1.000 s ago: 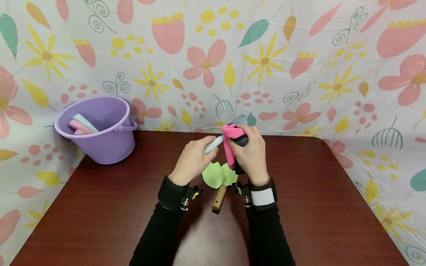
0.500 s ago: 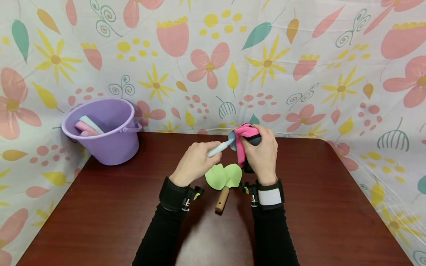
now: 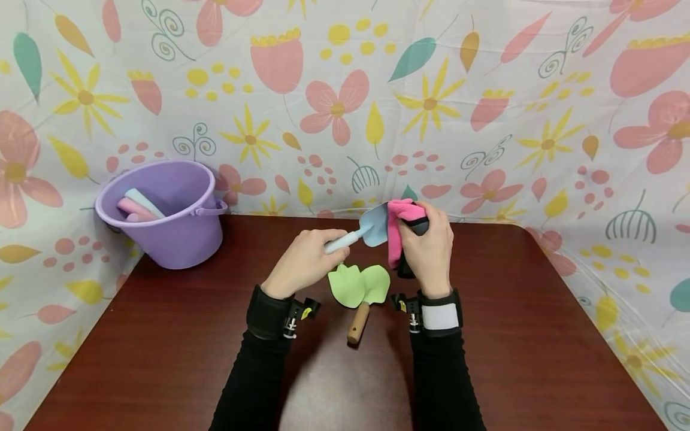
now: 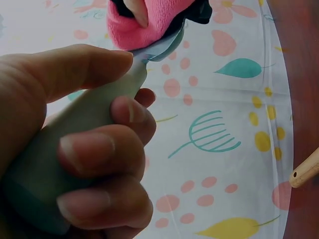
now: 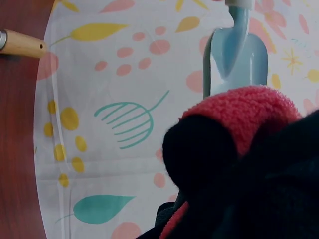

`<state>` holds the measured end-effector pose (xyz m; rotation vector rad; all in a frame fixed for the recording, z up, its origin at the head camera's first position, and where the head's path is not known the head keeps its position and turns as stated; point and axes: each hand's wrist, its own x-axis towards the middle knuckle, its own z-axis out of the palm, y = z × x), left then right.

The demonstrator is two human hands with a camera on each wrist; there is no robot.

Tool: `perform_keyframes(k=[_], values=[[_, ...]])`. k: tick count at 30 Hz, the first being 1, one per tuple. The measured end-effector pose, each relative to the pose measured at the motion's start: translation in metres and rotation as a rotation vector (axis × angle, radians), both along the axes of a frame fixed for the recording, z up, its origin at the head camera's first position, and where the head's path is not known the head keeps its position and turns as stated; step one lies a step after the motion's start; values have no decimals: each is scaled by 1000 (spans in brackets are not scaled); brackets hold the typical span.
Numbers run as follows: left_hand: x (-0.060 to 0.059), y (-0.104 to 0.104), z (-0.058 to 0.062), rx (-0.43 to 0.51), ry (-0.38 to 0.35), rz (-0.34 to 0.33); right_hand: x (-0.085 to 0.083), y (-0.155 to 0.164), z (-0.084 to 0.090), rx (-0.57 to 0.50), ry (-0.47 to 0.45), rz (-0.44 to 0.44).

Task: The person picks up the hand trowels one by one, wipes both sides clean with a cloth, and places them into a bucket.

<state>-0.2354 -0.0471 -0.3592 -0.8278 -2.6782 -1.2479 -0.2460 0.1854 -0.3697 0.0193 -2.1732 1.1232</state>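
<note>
My left hand (image 3: pixel 308 257) grips a small light blue trowel (image 3: pixel 374 225) by its pale handle, fingers curled round it in the left wrist view. The trowel's blade points right. Its tip is hidden behind a fuzzy pink cloth (image 3: pixel 396 230) with black parts, which my right hand (image 3: pixel 433 248) holds bunched up. In the right wrist view the pink cloth (image 5: pixel 244 109) lies over the end of the trowel's blade (image 5: pixel 249 64). Below the hands, two light green leaf-shaped pieces (image 3: pixel 347 286) lie on the table beside a wooden handle (image 3: pixel 358 323), which meets the right one.
A lilac bucket (image 3: pixel 185 239) stands at the back left of the dark wood table (image 3: pixel 162 347). Inside it are a pink handle (image 3: pixel 135 208) and a pale blue handle (image 3: pixel 144 202). A flower-patterned cloth (image 3: pixel 458 149) hangs behind the table and along its sides.
The trowel and pink cloth first moved right together. Since half a second ago my left hand has drawn the trowel slightly left, and more of its blade shows.
</note>
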Motion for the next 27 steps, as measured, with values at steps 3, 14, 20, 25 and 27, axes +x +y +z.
perform_keyframes(k=[3,14,20,25,27], values=[[-1,-3,0,6,-21,0,1,2,2,1,1,-4],[-1,-11,5,40,-12,12,6,1,7,54,63,62],[-1,-7,4,38,9,57,6,-8,5,121,54,134],[-1,-2,4,7,68,86,8,-22,6,195,2,238],[-1,-1,4,-7,83,109,9,-26,6,225,-12,279]])
